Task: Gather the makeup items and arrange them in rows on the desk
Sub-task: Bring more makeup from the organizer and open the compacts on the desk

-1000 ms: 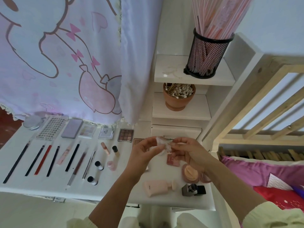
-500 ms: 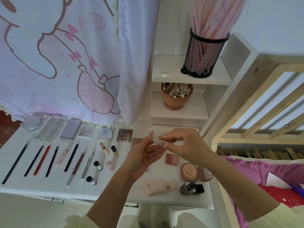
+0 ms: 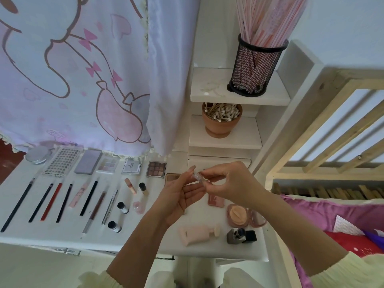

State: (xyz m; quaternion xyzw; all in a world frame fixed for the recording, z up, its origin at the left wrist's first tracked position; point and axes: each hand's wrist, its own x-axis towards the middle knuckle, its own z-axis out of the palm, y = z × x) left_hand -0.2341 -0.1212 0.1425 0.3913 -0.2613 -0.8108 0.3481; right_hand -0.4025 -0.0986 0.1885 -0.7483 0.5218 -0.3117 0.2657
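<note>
One tiny clear case (image 3: 197,176), pinched by the right hand (image 3: 234,183) above the open-palmed left hand (image 3: 178,200), looks light, slick and droppable, so best gripped mid-body.

Desk (image 3: 52,239) front strip free, curtain (image 3: 83,80) seemingly brushing palettes (image 3: 87,164)

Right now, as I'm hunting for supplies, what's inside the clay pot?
Cotton swabs fill the clay pot, white tips showing; whatever lies beneath them is covered.
</note>
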